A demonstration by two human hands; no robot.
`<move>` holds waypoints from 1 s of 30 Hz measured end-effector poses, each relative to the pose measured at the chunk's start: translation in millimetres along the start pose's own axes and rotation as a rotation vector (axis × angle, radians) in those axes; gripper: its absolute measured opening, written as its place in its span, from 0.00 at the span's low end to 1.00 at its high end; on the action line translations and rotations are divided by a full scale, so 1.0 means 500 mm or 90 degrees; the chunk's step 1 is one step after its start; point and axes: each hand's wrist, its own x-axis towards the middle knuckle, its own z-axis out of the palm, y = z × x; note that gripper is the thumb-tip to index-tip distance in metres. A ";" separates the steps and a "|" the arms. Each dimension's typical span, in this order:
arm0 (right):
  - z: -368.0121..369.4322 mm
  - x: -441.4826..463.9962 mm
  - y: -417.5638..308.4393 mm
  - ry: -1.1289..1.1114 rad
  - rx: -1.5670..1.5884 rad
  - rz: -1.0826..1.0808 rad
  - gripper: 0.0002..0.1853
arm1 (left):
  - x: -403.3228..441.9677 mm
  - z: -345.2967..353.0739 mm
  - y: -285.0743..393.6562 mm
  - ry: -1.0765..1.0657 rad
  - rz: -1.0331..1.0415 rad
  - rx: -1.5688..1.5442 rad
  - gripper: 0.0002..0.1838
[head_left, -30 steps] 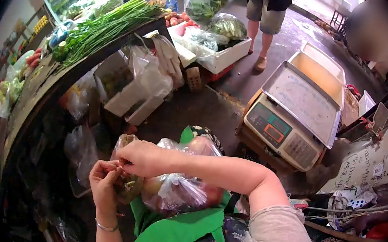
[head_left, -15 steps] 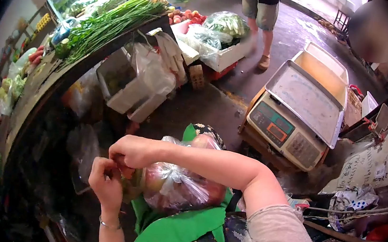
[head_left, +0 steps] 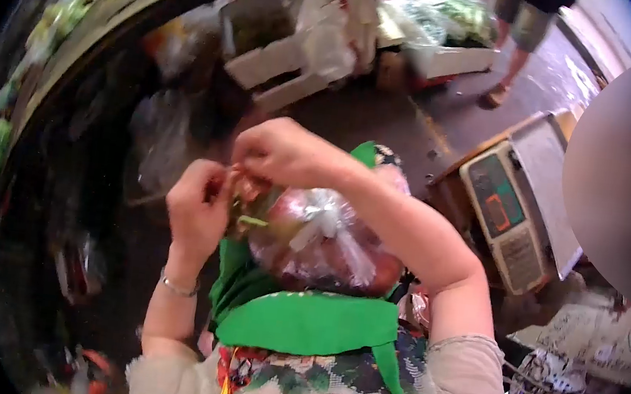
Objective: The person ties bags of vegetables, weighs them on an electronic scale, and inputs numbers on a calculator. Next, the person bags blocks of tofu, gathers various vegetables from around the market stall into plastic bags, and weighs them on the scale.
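My left hand (head_left: 200, 201) and my right hand (head_left: 283, 154) meet in front of my body, fingers bent and pinched close together. Between and just below them is a small bundle (head_left: 252, 204) with reddish and green parts, blurred; what exactly the fingertips grip is too small to tell. A knotted clear plastic bag (head_left: 325, 245) with round reddish items inside rests on my lap against the green apron (head_left: 309, 322). My right forearm passes over the bag's right side.
At the right stands a weighing scale (head_left: 504, 218). A person's legs (head_left: 520, 53) are at the top right, near a white box (head_left: 455, 61) of bagged vegetables. A curved counter (head_left: 56, 78) with produce runs along the left. Plastic bags (head_left: 162, 141) hang beneath it.
The view has tilted down and turned, so the scale and boxes appear shifted right and the counter's produce higher. Both hands stay close together at the small bundle, with the plastic bag on my lap.
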 end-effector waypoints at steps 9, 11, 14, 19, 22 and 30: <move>-0.013 -0.015 -0.113 -0.074 -0.069 0.080 0.12 | -0.012 -0.039 -0.036 0.024 -0.023 -0.123 0.04; -0.005 -0.026 -0.113 -0.085 -0.215 -0.011 0.13 | -0.014 -0.038 -0.063 0.035 -0.108 -0.154 0.07; 0.010 -0.033 -0.098 -0.064 -0.385 -0.083 0.13 | -0.019 -0.029 -0.117 0.001 -0.184 -0.151 0.12; -0.003 -0.034 -0.103 -0.027 0.020 0.085 0.04 | -0.029 -0.010 -0.184 -0.078 -0.462 -0.557 0.23; -0.001 -0.050 -0.122 -0.012 0.129 0.037 0.03 | -0.020 -0.025 -0.122 -0.076 -0.438 -0.567 0.25; -0.002 -0.113 -0.212 0.078 0.156 -0.117 0.06 | -0.004 -0.026 -0.068 -0.198 -0.471 -0.880 0.25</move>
